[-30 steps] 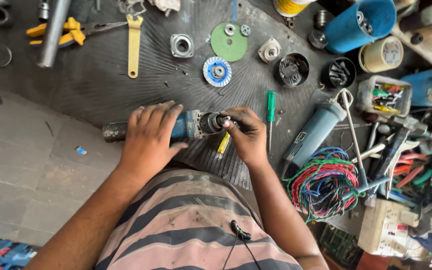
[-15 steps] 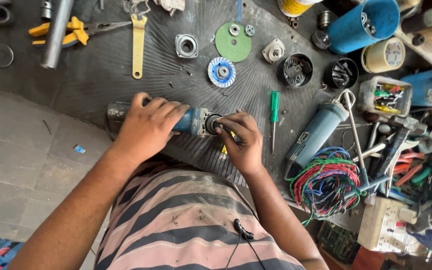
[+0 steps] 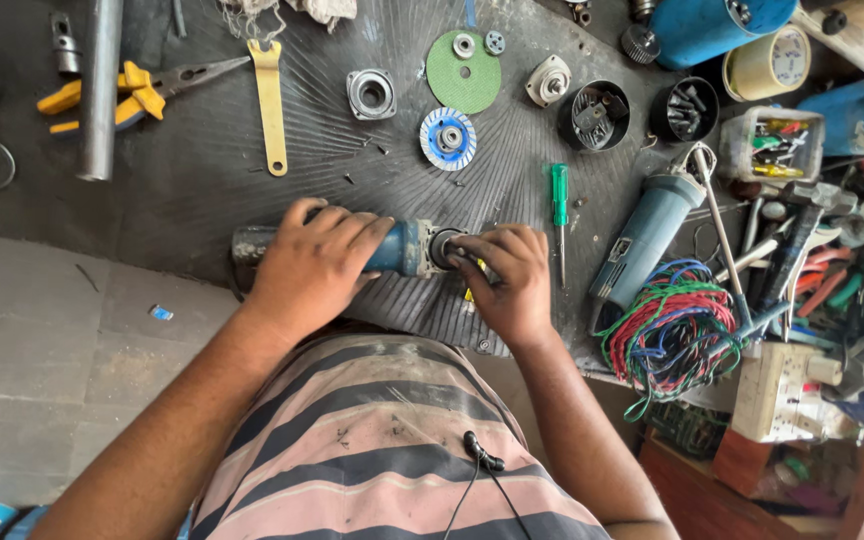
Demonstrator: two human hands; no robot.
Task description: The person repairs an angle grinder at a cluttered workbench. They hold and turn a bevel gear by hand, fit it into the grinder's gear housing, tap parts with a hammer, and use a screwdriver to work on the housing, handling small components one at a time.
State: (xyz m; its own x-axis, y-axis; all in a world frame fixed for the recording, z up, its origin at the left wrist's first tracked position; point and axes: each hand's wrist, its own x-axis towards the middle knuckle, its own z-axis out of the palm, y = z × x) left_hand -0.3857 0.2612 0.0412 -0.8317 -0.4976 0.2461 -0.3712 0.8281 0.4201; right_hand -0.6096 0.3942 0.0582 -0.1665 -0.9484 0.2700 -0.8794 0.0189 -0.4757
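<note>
On the dark ribbed rubber surface our left hand clamps the blue cylindrical power-tool body at centre; our right hand pinches its head at three o'clock. Small loosened parts could roll away.

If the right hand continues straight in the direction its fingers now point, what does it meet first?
The right hand points up-left at the open end of the blue power tool body held by the left hand. Its fingertips seem to touch it already; depth is unclear.
</note>
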